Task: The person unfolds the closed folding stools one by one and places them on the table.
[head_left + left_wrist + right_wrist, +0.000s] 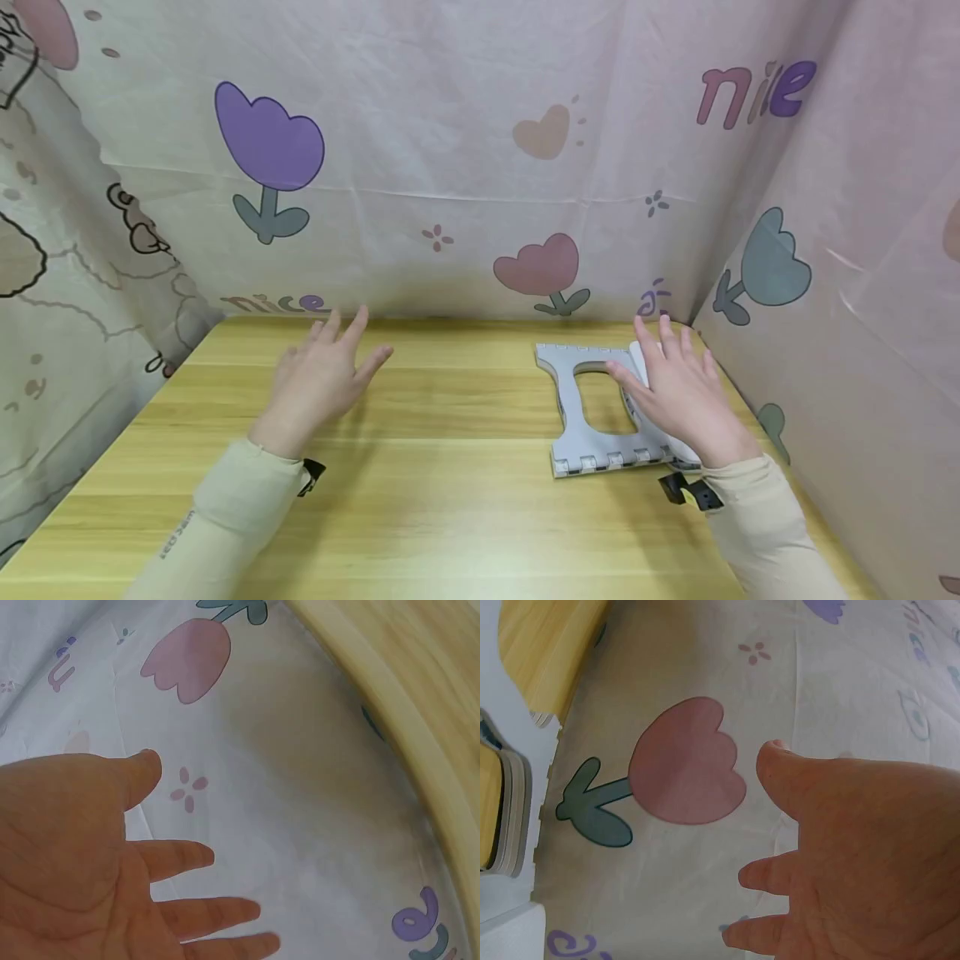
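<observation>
Held the bare left hand (315, 379) in the air over the yellow wood-grain table (450, 517), toward its left side, with straight, spread fingers. Held the bare right hand (686, 404) likewise, with extended, parted fingers, over the right side of the light-grey plastic folding frame (596, 446) with a rounded central cut-out, apart from it in the right-wrist view. Saw the frame lying flat on the right part of the table, with hinged strips along two edges. Wore cream long sleeves (236, 492). Faced a pale fabric curtain (420, 125) printed with purple, pink and blue-green tulips.
</observation>
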Demonstrator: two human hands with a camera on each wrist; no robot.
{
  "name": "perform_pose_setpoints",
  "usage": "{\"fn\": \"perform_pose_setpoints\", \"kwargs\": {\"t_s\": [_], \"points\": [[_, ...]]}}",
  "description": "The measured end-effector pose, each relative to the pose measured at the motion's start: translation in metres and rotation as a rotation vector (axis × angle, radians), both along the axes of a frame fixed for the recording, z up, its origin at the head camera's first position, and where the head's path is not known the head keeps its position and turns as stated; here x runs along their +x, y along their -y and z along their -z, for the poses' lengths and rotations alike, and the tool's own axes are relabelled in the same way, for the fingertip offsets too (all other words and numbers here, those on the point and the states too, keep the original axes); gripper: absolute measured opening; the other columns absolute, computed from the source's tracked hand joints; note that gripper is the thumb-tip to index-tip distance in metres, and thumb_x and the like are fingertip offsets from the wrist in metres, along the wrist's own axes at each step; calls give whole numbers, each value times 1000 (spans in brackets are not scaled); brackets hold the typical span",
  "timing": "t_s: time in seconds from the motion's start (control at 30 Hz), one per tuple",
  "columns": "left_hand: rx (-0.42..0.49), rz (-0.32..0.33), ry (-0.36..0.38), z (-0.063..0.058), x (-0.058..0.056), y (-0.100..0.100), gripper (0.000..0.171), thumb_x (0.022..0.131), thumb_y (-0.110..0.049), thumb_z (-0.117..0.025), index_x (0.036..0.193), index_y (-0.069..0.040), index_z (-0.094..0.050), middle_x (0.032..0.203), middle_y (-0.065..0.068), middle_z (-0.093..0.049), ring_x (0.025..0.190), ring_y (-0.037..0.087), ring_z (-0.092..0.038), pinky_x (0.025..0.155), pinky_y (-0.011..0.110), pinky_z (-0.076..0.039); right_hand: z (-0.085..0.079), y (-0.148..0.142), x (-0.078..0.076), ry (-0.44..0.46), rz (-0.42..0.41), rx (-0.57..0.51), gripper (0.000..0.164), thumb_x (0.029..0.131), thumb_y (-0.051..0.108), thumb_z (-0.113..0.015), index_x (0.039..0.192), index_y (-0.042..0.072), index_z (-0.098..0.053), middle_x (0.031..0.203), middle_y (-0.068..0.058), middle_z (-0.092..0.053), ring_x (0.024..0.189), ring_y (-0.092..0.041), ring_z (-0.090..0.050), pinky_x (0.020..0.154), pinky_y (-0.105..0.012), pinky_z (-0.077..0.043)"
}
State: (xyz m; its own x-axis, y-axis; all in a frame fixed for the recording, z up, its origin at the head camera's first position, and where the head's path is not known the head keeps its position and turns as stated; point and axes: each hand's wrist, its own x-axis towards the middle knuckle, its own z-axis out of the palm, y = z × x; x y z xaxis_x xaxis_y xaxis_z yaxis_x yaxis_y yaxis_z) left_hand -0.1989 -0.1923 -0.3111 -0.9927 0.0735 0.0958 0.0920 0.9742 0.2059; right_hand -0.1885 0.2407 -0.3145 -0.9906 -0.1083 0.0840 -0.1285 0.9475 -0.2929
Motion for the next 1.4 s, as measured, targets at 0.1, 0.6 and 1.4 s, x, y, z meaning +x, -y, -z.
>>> {"fn": "perform_pose_setpoints", "kwargs": {"t_s": [0.1,0.6,1.4], "points": [[0,28,-12,4,0,-6,82,111,-65,-40,172,-13,-23,170,34,-31,150,60,-39,110,77,-45,3,-7,-2,-15,1,19,93,109,70,-37,173,8,-10,175,-36,-3,159,-65,-5,122,-86,-6],[166,331,3,28,1,-93,62,107,-49,-63,156,-11,-55,152,18,-64,139,40,-63,115,57,-53,35,-80,-8,98,56,9,93,112,64,-33,167,-9,-17,168,-42,-22,151,-66,-26,116,-85,-26],[-58,646,81,87,9,-190,45,97,-44,-80,137,-25,-67,111,-1,-75,88,9,-68,58,21,-49,66,-124,-8,263,83,36,49,105,46,-65,94,-2,-69,83,-12,-59,80,-27,-54,66,-35,-40]]}}
